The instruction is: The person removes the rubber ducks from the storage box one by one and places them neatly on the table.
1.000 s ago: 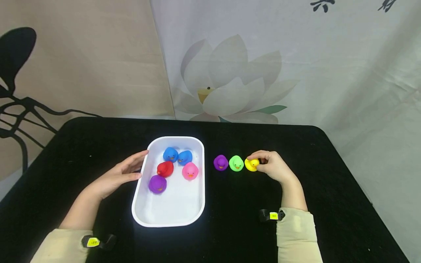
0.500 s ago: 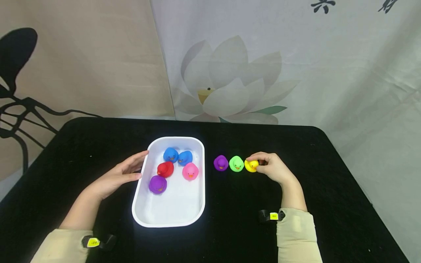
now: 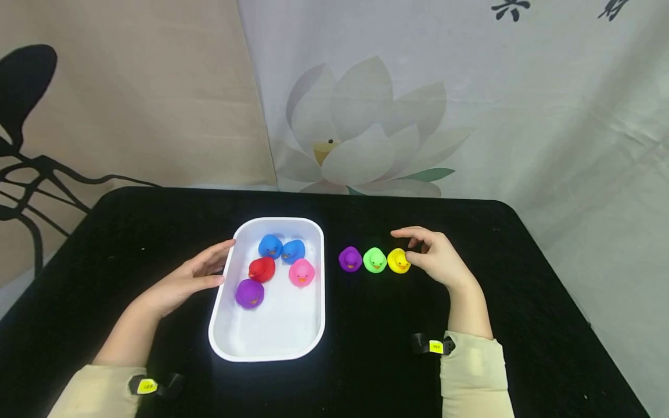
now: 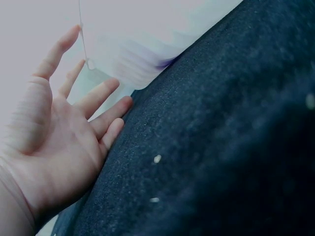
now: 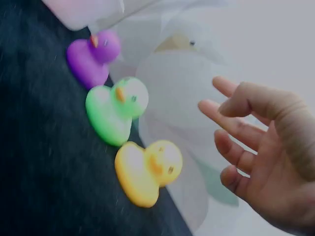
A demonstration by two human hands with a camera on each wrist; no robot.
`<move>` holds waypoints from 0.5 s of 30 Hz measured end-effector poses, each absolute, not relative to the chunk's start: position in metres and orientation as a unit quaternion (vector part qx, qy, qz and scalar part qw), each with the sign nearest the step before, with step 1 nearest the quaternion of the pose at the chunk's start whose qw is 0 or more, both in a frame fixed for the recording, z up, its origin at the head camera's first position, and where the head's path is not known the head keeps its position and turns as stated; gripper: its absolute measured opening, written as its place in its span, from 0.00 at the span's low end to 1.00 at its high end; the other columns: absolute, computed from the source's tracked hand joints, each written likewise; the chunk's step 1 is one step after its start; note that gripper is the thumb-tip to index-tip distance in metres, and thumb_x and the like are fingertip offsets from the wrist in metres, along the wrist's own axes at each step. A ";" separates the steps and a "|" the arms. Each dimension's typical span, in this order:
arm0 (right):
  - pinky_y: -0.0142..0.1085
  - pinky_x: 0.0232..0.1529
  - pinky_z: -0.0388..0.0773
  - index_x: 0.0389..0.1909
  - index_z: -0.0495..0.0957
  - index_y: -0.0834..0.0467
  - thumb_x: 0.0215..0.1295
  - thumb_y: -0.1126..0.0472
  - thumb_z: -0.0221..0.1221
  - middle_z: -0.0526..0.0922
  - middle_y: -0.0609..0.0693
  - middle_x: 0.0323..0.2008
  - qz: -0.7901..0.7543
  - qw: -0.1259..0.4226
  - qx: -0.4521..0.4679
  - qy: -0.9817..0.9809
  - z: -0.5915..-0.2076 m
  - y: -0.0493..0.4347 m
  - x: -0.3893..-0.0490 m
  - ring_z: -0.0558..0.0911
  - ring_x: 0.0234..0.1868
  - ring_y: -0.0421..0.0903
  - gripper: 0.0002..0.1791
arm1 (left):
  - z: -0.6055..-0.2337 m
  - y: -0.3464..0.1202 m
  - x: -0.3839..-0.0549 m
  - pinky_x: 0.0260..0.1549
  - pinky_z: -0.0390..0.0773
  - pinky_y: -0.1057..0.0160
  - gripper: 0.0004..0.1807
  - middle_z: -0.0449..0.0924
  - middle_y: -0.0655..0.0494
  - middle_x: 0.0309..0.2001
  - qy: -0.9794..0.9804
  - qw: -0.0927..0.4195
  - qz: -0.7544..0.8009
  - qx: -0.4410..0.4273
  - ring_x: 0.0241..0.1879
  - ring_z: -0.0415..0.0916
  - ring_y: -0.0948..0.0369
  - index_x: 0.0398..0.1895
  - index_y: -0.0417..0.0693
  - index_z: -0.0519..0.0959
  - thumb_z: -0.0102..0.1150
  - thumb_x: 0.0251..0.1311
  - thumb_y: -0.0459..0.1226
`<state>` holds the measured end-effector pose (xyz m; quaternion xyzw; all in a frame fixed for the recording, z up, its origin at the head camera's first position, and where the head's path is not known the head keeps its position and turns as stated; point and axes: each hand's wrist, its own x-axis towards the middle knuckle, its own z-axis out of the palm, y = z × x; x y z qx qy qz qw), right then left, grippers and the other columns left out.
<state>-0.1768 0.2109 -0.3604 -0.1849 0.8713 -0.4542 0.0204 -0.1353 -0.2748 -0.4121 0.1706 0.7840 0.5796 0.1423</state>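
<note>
The left hand, fingers spread, touches the tray. The right hand, fingers parted and gripping nothing, hovers near the yellow duck.

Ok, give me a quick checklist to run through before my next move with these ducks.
1. Right hand off the yellow duck: ok, a gap shows in the right wrist view.
2. Yellow duck upright: ok.
3. Green duck upright: ok.
4. Tray resting on the table: ok.
5. Left hand gripping the tray: not ok, its fingers aren't curled round it.
6. Tray safe from sliding: cannot tell.
</note>
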 end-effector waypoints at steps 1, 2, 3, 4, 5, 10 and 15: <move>0.43 0.33 0.67 0.54 0.79 0.60 0.56 0.75 0.58 0.78 0.54 0.52 -0.460 0.013 -0.189 0.868 -0.357 0.208 -0.176 0.71 0.44 0.53 0.23 | -0.412 -0.275 -0.135 0.51 0.70 0.38 0.38 0.52 0.47 0.71 0.784 0.142 0.579 0.170 0.66 0.54 0.38 0.74 0.52 0.53 0.56 0.62 0.37; 0.42 0.32 0.67 0.53 0.79 0.59 0.56 0.74 0.59 0.78 0.54 0.52 -0.464 0.006 -0.191 0.865 -0.354 0.205 -0.175 0.71 0.43 0.53 0.22 | -0.412 -0.275 -0.135 0.51 0.70 0.38 0.38 0.52 0.47 0.71 0.784 0.143 0.579 0.169 0.66 0.54 0.38 0.74 0.52 0.53 0.56 0.62 0.38; 0.41 0.31 0.67 0.53 0.80 0.59 0.56 0.74 0.59 0.78 0.54 0.51 -0.467 0.000 -0.194 0.863 -0.351 0.202 -0.174 0.71 0.42 0.52 0.21 | -0.412 -0.275 -0.135 0.51 0.70 0.38 0.38 0.52 0.47 0.71 0.784 0.143 0.580 0.169 0.66 0.53 0.38 0.74 0.52 0.53 0.56 0.62 0.38; 0.41 0.30 0.67 0.52 0.80 0.59 0.57 0.74 0.60 0.78 0.54 0.50 -0.469 -0.005 -0.198 0.860 -0.348 0.199 -0.173 0.71 0.41 0.52 0.21 | -0.412 -0.275 -0.135 0.52 0.70 0.38 0.38 0.52 0.47 0.71 0.784 0.143 0.580 0.169 0.66 0.53 0.38 0.74 0.52 0.53 0.56 0.62 0.38; 0.40 0.29 0.67 0.52 0.80 0.60 0.57 0.74 0.60 0.79 0.54 0.50 -0.473 -0.009 -0.202 0.858 -0.346 0.195 -0.172 0.71 0.41 0.51 0.20 | -0.412 -0.275 -0.135 0.52 0.70 0.38 0.38 0.52 0.47 0.71 0.784 0.144 0.580 0.168 0.66 0.53 0.38 0.74 0.52 0.53 0.56 0.62 0.38; 0.38 0.27 0.67 0.49 0.82 0.58 0.58 0.70 0.63 0.80 0.51 0.45 -0.487 -0.027 -0.224 0.844 -0.338 0.176 -0.166 0.71 0.38 0.48 0.17 | -0.413 -0.276 -0.136 0.52 0.70 0.38 0.38 0.52 0.47 0.71 0.782 0.144 0.582 0.169 0.66 0.53 0.38 0.74 0.53 0.53 0.56 0.62 0.38; 0.38 0.31 0.66 0.47 0.83 0.53 0.57 0.64 0.67 0.82 0.45 0.44 -0.497 -0.035 -0.231 0.836 -0.332 0.156 -0.160 0.72 0.38 0.49 0.16 | -0.413 -0.276 -0.136 0.52 0.70 0.38 0.38 0.52 0.47 0.72 0.784 0.145 0.580 0.169 0.66 0.53 0.38 0.74 0.53 0.52 0.56 0.62 0.38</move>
